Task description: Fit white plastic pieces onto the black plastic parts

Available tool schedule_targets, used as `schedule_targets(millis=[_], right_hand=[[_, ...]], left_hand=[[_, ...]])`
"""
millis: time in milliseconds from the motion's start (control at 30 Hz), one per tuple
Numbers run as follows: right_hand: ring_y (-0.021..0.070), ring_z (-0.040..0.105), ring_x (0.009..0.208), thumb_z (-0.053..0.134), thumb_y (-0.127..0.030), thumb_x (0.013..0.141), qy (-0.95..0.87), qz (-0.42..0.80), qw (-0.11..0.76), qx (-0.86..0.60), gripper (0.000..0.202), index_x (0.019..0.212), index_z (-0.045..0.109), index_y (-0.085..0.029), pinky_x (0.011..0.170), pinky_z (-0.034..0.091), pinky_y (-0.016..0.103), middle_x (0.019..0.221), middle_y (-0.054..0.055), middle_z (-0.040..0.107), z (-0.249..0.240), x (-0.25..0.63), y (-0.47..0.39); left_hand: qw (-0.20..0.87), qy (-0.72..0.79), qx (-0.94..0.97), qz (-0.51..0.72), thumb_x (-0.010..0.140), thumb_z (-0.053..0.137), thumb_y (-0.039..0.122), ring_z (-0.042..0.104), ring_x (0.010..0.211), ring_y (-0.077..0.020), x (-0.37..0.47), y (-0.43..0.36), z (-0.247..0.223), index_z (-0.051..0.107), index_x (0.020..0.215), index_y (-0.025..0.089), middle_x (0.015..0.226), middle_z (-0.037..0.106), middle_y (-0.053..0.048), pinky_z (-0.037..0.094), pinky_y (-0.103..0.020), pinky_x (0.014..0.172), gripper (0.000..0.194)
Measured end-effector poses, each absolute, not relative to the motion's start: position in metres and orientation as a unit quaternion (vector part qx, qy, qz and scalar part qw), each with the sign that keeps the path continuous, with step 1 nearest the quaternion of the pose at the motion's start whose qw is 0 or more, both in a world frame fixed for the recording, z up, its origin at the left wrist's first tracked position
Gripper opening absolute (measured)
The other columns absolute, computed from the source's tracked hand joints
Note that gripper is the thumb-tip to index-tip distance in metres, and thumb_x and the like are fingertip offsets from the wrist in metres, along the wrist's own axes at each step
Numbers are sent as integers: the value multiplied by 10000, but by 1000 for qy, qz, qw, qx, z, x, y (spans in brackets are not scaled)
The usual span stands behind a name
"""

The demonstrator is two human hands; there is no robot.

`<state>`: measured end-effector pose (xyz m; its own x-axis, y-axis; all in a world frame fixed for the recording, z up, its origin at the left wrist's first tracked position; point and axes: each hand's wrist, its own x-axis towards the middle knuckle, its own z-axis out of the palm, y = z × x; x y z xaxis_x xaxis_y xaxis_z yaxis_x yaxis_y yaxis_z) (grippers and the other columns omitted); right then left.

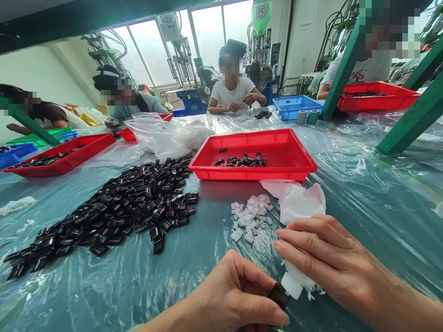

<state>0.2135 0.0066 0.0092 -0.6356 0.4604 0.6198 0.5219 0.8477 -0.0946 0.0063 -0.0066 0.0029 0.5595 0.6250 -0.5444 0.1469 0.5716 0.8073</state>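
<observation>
My left hand is closed, pinching a small black plastic piece between thumb and fingers near the front edge of the view. Just right of that piece is a white flat square; whether it touches the black piece I cannot tell. My right hand hovers palm down with its fingers stretched out, its thumb hidden, over white scraps. A crumpled white cloth lies just beyond its fingertips. Left of the cloth is a small heap of white square pads.
A large pile of black plastic pieces spreads over the left of the plastic-covered table. Beyond stands a red tray holding several black pieces. A clear bag lies behind the pile. Green posts rise at right. Several people sit around.
</observation>
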Motion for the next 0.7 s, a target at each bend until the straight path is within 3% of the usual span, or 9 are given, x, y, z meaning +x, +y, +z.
schedule_targets(millis=[500, 700], right_hand=[[225, 516, 1004, 271, -129, 954, -905, -97, 318, -267, 360, 1058, 615, -134, 890, 343, 429, 1021, 74, 654, 4, 213, 4], [239, 523, 974, 299, -103, 937, -896, -115, 340, -260, 340, 1034, 625, -98, 855, 358, 438, 1000, 99, 653, 1, 210, 4]], left_hand=[[770, 442, 439, 140, 609, 734, 287, 480, 390, -58, 8, -7, -1, 592, 556, 110, 449, 480, 27, 412, -130, 391, 233], [771, 440, 438, 141, 577, 744, 289, 472, 375, -57, 11, -6, 0, 507, 479, 121, 415, 451, 34, 393, -118, 361, 307]])
